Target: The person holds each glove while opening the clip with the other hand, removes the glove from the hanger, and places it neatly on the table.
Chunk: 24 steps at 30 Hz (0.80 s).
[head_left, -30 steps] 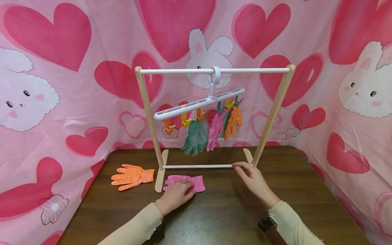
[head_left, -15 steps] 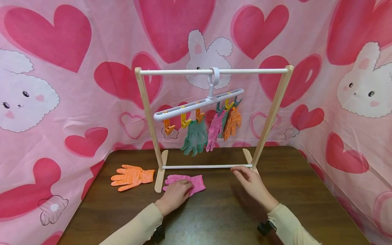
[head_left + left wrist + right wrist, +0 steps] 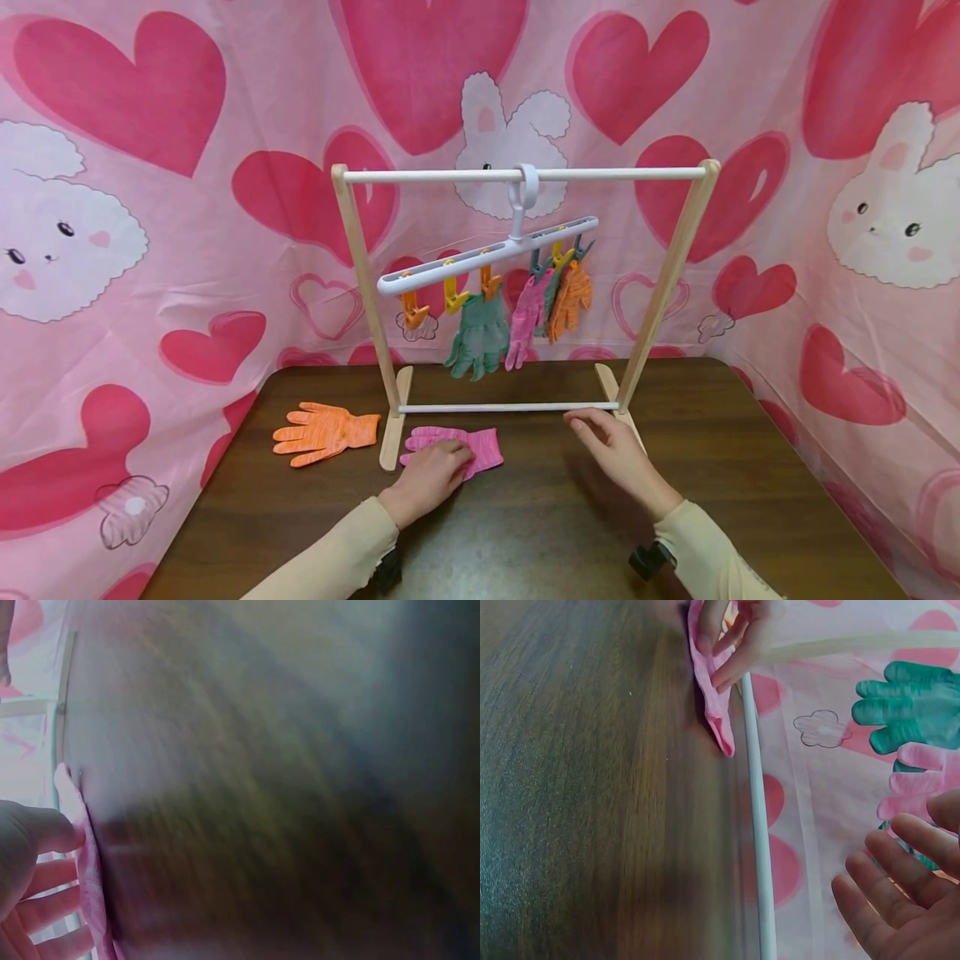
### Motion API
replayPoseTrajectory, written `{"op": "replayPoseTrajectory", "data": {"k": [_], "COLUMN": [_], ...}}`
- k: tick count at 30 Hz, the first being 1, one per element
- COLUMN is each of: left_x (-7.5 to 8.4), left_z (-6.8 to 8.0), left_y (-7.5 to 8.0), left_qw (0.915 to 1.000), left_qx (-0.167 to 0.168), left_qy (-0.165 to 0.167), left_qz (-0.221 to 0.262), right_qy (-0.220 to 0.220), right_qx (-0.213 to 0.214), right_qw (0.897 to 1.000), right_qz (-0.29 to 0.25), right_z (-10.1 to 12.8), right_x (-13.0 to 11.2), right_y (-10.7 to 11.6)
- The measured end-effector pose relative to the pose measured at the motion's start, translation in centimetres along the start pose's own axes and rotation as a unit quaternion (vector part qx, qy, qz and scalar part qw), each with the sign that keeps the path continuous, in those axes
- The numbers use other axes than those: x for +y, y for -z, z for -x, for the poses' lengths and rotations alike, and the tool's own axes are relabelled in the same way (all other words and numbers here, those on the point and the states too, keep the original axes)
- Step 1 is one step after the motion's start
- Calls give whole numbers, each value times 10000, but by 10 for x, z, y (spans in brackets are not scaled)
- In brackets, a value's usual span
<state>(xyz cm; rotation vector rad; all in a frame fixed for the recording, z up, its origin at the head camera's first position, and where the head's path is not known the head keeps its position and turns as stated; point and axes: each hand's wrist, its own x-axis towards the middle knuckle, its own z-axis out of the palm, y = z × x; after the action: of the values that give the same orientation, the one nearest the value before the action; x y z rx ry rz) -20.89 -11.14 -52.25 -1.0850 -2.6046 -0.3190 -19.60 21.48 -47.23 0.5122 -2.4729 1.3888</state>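
Left hand (image 3: 427,482) relaxed on pink glove (image 3: 487,448) | right hand (image 3: 624,460) (fingers apart) by lower bar (image 3: 487,408) | orange glove (image 3: 328,434) near left edge of worktop (image 3: 525,533)

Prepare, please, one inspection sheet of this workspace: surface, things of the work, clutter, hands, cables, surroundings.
Surface: dark wood-look table.
Job's things: orange glove flat, outside the rack; pink glove partly under the left hand; white hanger on the top bar, with hanging gloves in green, pink and orange; orange clip and yellow clip at its left end hold nothing.
Clutter: nothing seen.
Grippers: left hand touches the pink glove, pinch unclear; right hand near the lower rod, holding nothing.
Cables: nothing seen.
Surroundings: pink backdrop with hearts and rabbits.
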Motion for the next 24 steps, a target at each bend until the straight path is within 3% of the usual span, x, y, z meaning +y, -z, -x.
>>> {"op": "replayPoseTrajectory", "data": {"k": [8, 11, 15, 19, 24], "left_x": [-2, -3, -2, -1, 0], "left_z": [3, 1, -2, -7, -15], "left_y": [0, 2, 6, 12, 22], "left_qw": [9999, 9994, 9959, 9857, 9607], "left_qx": [79, 45, 290, 810, 1503], "left_qy": [-74, 123, 517, 980, 1529], "left_qz": [88, 332, 678, 1103, 1761], "right_qy": [65, 94, 143, 212, 132], "right_qx": [-47, -37, -30, -84, -154], "right_qw": [9998, 9998, 9995, 9989, 9991], "right_qz": [-180, -186, -292, -414, -362], "right_z": [-3, -5, -9, -13, -18], "right_x": [-5, -7, -11, -16, -23], "right_y": [-1, 0, 2, 3, 7]}}
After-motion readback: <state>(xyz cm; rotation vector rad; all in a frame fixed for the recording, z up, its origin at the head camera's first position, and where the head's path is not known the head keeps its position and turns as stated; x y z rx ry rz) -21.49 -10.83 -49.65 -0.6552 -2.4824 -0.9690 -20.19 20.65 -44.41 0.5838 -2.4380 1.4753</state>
